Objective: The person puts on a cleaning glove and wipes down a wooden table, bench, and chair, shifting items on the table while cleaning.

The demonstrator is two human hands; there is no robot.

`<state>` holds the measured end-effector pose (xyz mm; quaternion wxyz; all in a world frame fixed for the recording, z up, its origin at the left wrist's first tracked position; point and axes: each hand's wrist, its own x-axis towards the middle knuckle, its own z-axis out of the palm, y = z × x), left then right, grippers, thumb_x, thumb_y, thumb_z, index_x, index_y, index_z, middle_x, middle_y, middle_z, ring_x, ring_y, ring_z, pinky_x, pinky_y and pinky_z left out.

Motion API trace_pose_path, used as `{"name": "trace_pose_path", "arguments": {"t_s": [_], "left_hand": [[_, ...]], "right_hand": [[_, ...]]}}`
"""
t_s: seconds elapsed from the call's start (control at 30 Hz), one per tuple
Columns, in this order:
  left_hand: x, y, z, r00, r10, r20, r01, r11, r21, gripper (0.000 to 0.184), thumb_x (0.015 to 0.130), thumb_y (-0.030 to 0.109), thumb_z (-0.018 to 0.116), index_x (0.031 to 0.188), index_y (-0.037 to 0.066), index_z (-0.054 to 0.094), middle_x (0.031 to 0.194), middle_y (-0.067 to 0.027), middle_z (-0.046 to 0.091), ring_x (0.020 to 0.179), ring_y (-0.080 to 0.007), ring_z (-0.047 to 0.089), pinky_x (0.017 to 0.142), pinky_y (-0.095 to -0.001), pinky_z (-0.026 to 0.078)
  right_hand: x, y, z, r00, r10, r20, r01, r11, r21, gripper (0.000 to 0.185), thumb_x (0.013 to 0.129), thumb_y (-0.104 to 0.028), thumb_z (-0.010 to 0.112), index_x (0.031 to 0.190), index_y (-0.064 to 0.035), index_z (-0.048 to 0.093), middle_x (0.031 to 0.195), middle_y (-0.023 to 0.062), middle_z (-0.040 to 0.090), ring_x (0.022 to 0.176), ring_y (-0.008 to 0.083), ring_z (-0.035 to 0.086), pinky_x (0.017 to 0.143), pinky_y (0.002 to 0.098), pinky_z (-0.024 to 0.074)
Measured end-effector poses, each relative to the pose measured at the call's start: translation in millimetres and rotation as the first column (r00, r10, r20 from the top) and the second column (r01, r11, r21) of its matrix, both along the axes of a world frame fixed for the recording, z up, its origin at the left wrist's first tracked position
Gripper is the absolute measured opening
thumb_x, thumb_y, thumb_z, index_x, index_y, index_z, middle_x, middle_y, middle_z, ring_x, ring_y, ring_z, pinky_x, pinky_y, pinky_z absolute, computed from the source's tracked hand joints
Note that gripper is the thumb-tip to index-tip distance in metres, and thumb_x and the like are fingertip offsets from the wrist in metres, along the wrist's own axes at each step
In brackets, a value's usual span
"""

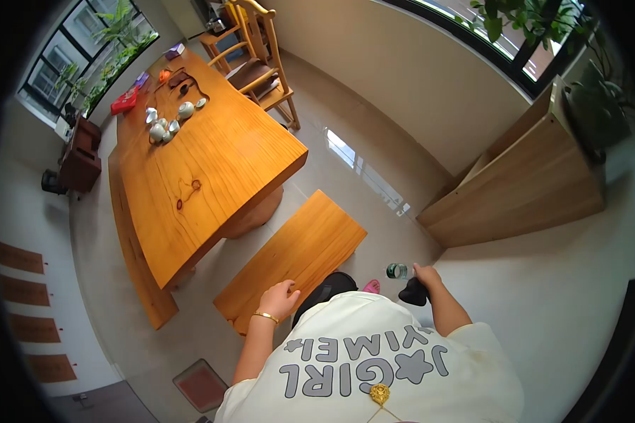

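Note:
My left hand [280, 299], with a gold bracelet at its wrist, is over the near end of the wooden bench [293, 257]. Its fingers are loosely bent and hold nothing that I can see. On the other side, my right hand [428, 276] is closed at the end of a clear, green-tinted cylindrical container [396, 271], which looks like a bottle or glass. A dark, soft-looking thing [414, 292] shows just under that hand; I cannot tell whether the hand touches it. A pink slipper [372, 286] is visible on the floor between my hands.
A long wooden table [212, 169] stands ahead to the left, with a teapot [157, 132] and several cups on it. Another bench [135, 261] runs along its left side. A wooden armchair [261, 70] stands behind; a wooden cabinet [515, 183] is at right.

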<state>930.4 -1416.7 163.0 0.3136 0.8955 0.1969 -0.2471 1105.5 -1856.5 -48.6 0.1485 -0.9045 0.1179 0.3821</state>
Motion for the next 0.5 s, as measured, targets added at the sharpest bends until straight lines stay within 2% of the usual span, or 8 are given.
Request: {"name": "trace_pose_path", "arguments": {"t_s": [0.1,0.17,0.2,0.23,0.3,0.33,0.4,0.5], "left_hand": [[-5,6,-23,0.994,0.093,-0.060,-0.090,0.994,0.062,0.042,0.088,0.037,0.059,0.118,0.007,0.060,0.105,-0.0143,0.067,0.100,-0.0296,0.063,0.087,-0.0409,0.049],[-2,11,-33,0.981,0.146,-0.124,-0.134,0.985,0.106,0.043,0.088,0.038,0.059,0.118,0.007,0.060,0.106,-0.0147,0.067,0.102,-0.0295,0.063,0.088,-0.0412,0.049],[3,14,-40,0.974,0.174,-0.146,-0.164,0.983,0.082,0.044,0.088,0.038,0.058,0.119,0.008,0.060,0.108,-0.0145,0.066,0.102,-0.0296,0.062,0.089,-0.0415,0.048],[8,19,-48,0.973,0.178,-0.149,-0.167,0.983,0.082,0.044,0.088,0.038,0.058,0.119,0.008,0.060,0.108,-0.0145,0.066,0.102,-0.0296,0.062,0.089,-0.0415,0.048],[16,21,-61,0.974,0.214,-0.078,-0.209,0.976,0.058,0.043,0.088,0.038,0.058,0.119,0.008,0.060,0.107,-0.0143,0.066,0.102,-0.0297,0.062,0.089,-0.0414,0.048],[25,23,-59,0.970,0.232,-0.075,-0.229,0.972,0.043,0.043,0.088,0.036,0.058,0.119,0.007,0.060,0.104,-0.0143,0.067,0.099,-0.0302,0.062,0.088,-0.0413,0.048],[42,28,-48,0.961,0.272,-0.053,-0.271,0.962,0.022,0.042,0.088,0.035,0.059,0.118,0.007,0.060,0.103,-0.0142,0.067,0.098,-0.0303,0.062,0.087,-0.0412,0.049],[51,35,-49,0.933,0.359,-0.014,-0.359,0.933,0.004,0.040,0.088,0.033,0.060,0.117,0.006,0.060,0.100,-0.0141,0.066,0.096,-0.0306,0.062,0.086,-0.0410,0.049]], "right_hand": [[51,12,3,1.000,-0.027,0.005,0.027,0.999,0.021,0.068,0.092,-0.053,0.035,0.114,0.0046,0.063,0.121,0.0282,0.058,0.119,0.0398,0.053,0.101,0.0442,0.0386],[82,12,-50,0.989,-0.064,0.131,0.033,0.974,0.223,0.065,0.093,-0.051,0.037,0.100,0.0066,0.066,0.109,0.0305,0.063,0.102,0.0418,0.061,0.094,0.0445,0.0428],[96,22,-58,0.957,-0.274,0.097,0.231,0.919,0.320,0.055,0.095,-0.044,0.042,0.100,0.0054,0.065,0.102,0.0240,0.067,0.092,0.0352,0.065,0.087,0.0434,0.0472],[109,34,-57,0.958,-0.271,0.095,0.228,0.920,0.319,0.055,0.095,-0.044,0.042,0.100,0.0054,0.065,0.102,0.0240,0.067,0.092,0.0352,0.065,0.087,0.0434,0.0472],[132,59,-47,0.708,-0.618,-0.342,0.682,0.470,0.561,0.045,0.095,-0.042,0.050,0.104,0.0005,0.063,0.096,0.0168,0.067,0.087,0.0277,0.066,0.082,0.0414,0.0511],[144,70,-41,0.711,-0.617,-0.338,0.680,0.479,0.556,0.045,0.095,-0.042,0.050,0.104,0.0005,0.063,0.096,0.0168,0.067,0.087,0.0277,0.066,0.082,0.0414,0.0511],[169,99,-26,0.614,-0.609,-0.502,0.750,0.252,0.611,0.041,0.094,-0.043,0.055,0.106,-0.0043,0.060,0.095,0.0138,0.067,0.084,0.0260,0.067,0.078,0.0409,0.0535],[204,140,4,0.613,-0.594,-0.521,0.740,0.201,0.641,0.044,0.092,-0.047,0.057,0.106,-0.0048,0.061,0.097,0.0138,0.067,0.083,0.0252,0.067,0.079,0.0388,0.0537]]}}
